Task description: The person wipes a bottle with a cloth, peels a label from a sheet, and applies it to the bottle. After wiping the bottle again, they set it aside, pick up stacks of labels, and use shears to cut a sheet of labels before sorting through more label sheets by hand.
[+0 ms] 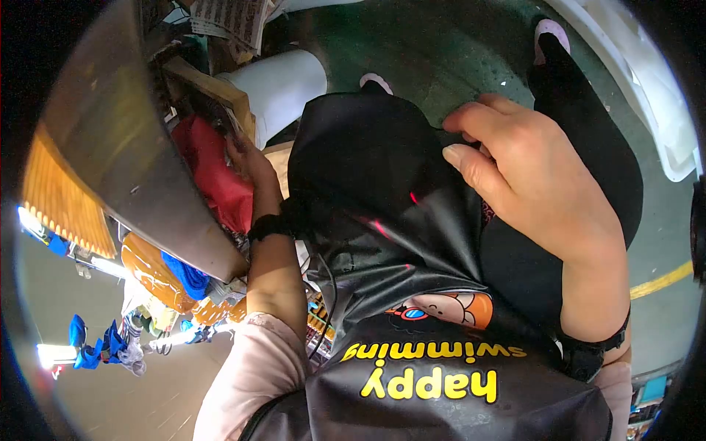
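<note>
My left hand reaches in beside a red sheet or cloth, close to the edge of a wooden frame. Its fingers lie in shadow and partly hidden, so I cannot make out whether they grip anything. Over my lap hovers my right hand, fingers bent, with a gap between thumb and forefinger and nothing visible in it. A black apron printed "happy swimming" covers my lap. Dark bands circle both wrists.
A grey metal-like panel slants along the left. Behind the frame lies a white cylinder, with printed paper above it. A white plastic container stands at the upper right on the green floor.
</note>
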Tool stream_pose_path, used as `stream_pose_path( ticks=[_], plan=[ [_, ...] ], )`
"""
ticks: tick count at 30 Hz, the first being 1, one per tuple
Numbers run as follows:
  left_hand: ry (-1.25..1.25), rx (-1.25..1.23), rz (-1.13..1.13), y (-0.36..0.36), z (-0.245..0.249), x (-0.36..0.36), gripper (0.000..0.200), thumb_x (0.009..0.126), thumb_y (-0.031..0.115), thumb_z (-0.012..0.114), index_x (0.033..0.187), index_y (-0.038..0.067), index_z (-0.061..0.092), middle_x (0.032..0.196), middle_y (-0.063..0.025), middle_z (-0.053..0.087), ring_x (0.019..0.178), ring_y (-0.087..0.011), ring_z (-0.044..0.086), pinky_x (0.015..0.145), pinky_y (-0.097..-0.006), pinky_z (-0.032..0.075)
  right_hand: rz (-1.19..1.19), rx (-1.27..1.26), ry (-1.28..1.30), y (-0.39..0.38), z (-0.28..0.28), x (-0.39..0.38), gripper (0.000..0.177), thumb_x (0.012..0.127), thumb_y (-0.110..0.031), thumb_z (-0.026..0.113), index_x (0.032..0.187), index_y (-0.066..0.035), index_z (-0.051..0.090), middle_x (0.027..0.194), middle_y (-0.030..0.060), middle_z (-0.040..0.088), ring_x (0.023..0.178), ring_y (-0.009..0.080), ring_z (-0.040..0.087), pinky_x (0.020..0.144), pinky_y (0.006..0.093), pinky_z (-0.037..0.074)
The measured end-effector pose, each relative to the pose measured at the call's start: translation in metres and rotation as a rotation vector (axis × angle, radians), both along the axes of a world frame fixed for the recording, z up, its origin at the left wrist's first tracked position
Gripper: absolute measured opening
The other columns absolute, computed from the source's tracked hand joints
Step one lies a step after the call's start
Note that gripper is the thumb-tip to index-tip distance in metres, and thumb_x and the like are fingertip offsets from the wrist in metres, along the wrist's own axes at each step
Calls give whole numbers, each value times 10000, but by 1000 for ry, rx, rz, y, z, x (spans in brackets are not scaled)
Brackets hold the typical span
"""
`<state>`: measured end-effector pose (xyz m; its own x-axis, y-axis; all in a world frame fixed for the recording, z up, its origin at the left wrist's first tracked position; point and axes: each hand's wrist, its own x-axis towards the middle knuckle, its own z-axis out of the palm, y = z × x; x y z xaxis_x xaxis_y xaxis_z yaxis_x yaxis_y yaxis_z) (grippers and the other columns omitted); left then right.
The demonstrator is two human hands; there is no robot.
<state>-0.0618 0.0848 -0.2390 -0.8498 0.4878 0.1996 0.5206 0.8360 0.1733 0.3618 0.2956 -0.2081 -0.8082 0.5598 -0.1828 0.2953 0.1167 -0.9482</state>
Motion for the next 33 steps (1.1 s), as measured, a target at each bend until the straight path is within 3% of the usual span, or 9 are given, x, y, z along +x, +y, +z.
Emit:
stream_pose_path(
  ticks=[8, 15, 22, 26, 31, 33],
  plan=[
    [-170, 257, 150, 11, -5, 5, 447, 909, 265, 583, 1242, -27, 525, 1259, -208, 550, 1155, -313, 529, 979, -396, 410, 16, 34, -12, 3, -1, 1, 207, 821, -123, 607, 950, 37, 584, 891, 187, 586, 770, 373, 585, 688, 407, 466],
    [-258, 476, 202, -16, -24, -38, 397, 880, 237, 605, 1192, -6, 568, 1211, -164, 580, 1122, -284, 523, 986, -393, 393, 27, -47, -27, 6, 1, 1, 197, 820, -99, 610, 957, 40, 584, 892, 181, 589, 749, 348, 599, 676, 387, 471],
    [-279, 527, 253, -8, -22, -32, 393, 849, 267, 628, 1141, 4, 604, 1181, -152, 601, 1094, -290, 537, 966, -406, 400, 11, -79, -9, 5, -1, -1, 194, 818, -93, 611, 956, 41, 586, 901, 182, 597, 734, 346, 603, 660, 382, 473],
    [-126, 265, 264, 1, -15, -19, 423, 843, 285, 624, 1150, -5, 594, 1160, -167, 613, 1059, -301, 567, 948, -399, 416, 1, -49, 19, 4, -3, -3, 194, 820, -98, 609, 954, 40, 587, 900, 187, 597, 733, 351, 601, 662, 385, 472],
    [-242, 423, 218, -42, -47, -94, 458, 839, 299, 620, 1170, -16, 576, 1165, -196, 609, 1066, -313, 576, 946, -396, 426, 8, -71, 8, 4, -2, -5, 198, 823, -110, 608, 956, 35, 589, 890, 186, 598, 740, 351, 599, 663, 390, 470],
    [-230, 412, 221, -40, -46, -88, 476, 837, 298, 619, 1181, -27, 563, 1176, -206, 602, 1077, -318, 573, 954, -396, 426, 2, -48, 8, 3, -3, -5, 195, 824, -111, 607, 953, 33, 591, 874, 183, 596, 738, 350, 597, 663, 390, 468]
  ],
)
